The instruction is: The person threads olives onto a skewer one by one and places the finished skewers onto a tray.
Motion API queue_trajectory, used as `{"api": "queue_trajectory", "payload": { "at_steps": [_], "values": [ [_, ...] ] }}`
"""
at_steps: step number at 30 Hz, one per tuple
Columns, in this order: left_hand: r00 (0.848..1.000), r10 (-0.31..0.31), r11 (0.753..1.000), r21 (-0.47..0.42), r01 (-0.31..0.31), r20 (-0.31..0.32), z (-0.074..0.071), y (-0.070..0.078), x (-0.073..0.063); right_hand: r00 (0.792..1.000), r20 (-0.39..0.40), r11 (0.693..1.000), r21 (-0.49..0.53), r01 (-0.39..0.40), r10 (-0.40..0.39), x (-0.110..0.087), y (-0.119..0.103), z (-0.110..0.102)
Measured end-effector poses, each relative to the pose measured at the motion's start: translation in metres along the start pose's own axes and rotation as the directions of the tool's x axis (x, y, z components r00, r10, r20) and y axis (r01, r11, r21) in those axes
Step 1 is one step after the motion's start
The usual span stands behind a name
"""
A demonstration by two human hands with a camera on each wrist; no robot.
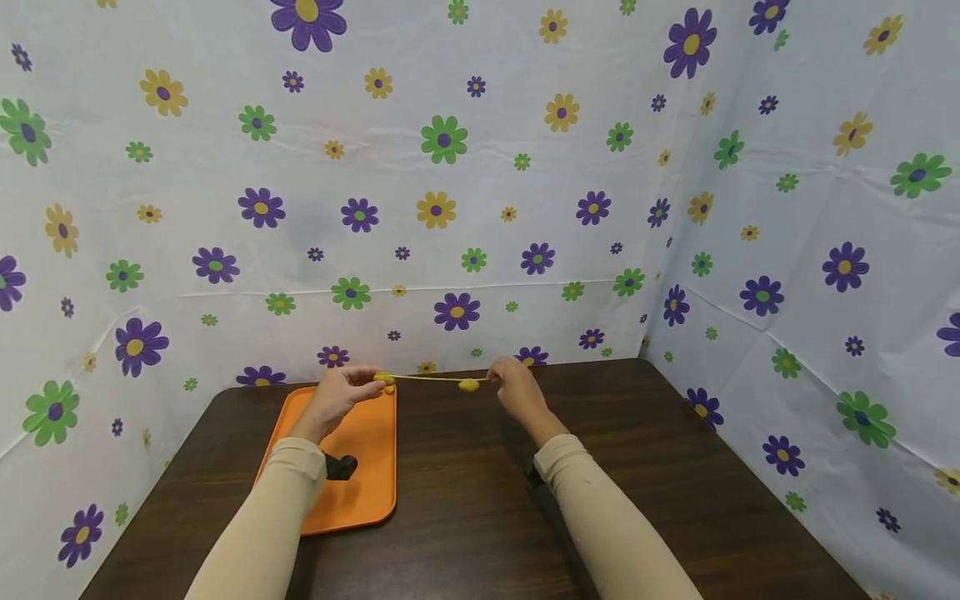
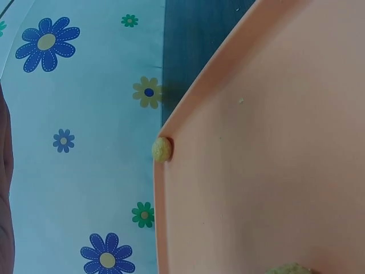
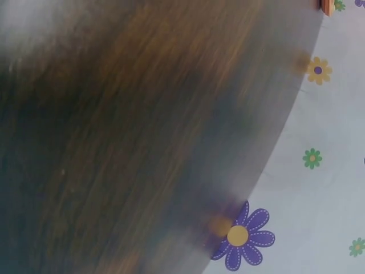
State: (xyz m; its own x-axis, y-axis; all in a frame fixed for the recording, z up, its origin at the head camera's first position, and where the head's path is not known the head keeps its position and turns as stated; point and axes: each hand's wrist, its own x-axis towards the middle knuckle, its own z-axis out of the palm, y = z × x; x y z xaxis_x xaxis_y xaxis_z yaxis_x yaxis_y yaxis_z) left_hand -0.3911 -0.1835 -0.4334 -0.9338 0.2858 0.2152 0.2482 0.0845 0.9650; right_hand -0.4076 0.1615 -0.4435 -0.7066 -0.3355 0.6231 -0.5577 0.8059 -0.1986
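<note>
Above the back right corner of the orange tray (image 1: 371, 437), my left hand (image 1: 337, 396) pinches a yellow oval bead-like piece (image 1: 384, 378) between thumb and fingers. A thin yellow string (image 1: 427, 378) runs taut from there to my right hand (image 1: 516, 385), whose fingertips pinch its other end above the dark table. Along the string, closer to the right hand, is a second yellow oval piece (image 1: 468, 385); whether it is threaded on cannot be told. The left wrist view shows a small yellow round piece (image 2: 162, 149) at the tray's corner.
The dark wooden table (image 1: 465, 500) extends to the right of the tray. Flower-print cloth (image 1: 480, 183) hangs behind and at the right side. Another yellowish lump (image 2: 290, 269) shows at the bottom of the left wrist view, partly cut off.
</note>
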Motion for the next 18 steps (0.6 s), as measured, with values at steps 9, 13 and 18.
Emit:
{"api": "queue_trajectory", "payload": {
  "at_steps": [9, 13, 18],
  "values": [
    [1.000, -0.020, 1.000, 0.017, 0.020, 0.000, 0.0009, -0.0002, -0.0003, 1.000, -0.025, 1.000, 0.004, 0.012, -0.011, -0.0001, -0.0048, 0.0043],
    [1.000, -0.025, 0.999, 0.021, 0.025, -0.005, 0.0008, -0.0011, -0.0001, 0.998, -0.055, 0.999, 0.008, 0.044, -0.043, 0.0007, -0.0072, 0.0039],
    [1.000, -0.019, 1.000, 0.024, 0.019, 0.000, 0.0024, -0.0006, -0.0004, 0.995, -0.075, 0.998, 0.017, 0.062, -0.061, 0.0016, -0.0090, 0.0041]
  ]
}}
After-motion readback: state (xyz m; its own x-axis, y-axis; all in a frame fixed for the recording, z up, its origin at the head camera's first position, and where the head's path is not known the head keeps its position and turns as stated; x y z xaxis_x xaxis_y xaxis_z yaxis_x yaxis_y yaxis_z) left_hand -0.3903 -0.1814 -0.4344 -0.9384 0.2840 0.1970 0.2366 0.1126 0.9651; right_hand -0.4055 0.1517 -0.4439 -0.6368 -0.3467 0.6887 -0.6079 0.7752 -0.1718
